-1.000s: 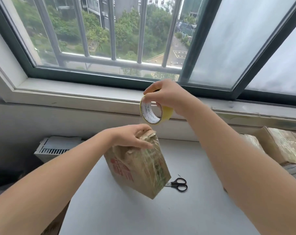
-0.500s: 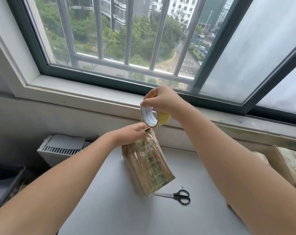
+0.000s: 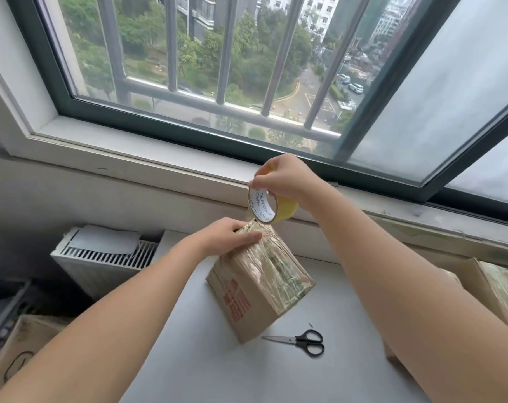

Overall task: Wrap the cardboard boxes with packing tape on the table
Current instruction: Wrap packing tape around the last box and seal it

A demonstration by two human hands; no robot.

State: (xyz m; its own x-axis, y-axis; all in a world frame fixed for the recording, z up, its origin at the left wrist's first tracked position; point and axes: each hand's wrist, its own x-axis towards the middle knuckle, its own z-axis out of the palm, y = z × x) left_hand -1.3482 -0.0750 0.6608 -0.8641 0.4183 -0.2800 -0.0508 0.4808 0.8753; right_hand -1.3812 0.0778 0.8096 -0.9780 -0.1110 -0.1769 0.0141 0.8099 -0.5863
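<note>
L hand (image 3: 226,237) lies palm-down, fingers straight & together, pressing the box (image 3: 255,289) top. R hand (image 3: 282,178) is raised just beyond L fingertips, fingers curled, pinching the tape roll (image 3: 287,209) rim. Both forearms bare, stretched fwd.

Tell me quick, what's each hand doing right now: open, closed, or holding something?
Left hand: open, fingers pressing flat on the box top.
Right hand: closed on the tape roll, held above the box.
</note>
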